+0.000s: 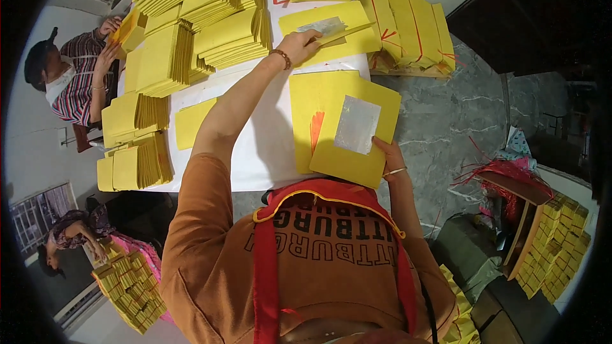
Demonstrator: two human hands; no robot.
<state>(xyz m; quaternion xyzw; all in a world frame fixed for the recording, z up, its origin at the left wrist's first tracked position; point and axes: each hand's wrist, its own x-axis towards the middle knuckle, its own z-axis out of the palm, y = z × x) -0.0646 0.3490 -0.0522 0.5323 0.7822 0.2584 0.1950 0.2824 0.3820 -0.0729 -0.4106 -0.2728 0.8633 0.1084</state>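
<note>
My left hand (301, 48) reaches across the white-covered table, its fingers closed on the edge of a yellow paper sheet (357, 18) that has a silver patch. That edge stands slightly raised over the patch. Close to my body, my right hand (390, 157) grips the right edge of another yellow sheet (327, 157) by its thumb, the other fingers partly hidden beneath. A silver square (357, 125) lies on this tilted sheet. Partly under it rests a yellow sheet with an orange-red mark (303, 92).
Stacks of folded yellow paper (162, 57) crowd the table's left and far sides. Tied yellow bundles (408, 25) stand at the far right. A person in a striped top (80, 83) handles yellow paper at left; another person (70, 232) is by a yellow pile (127, 286).
</note>
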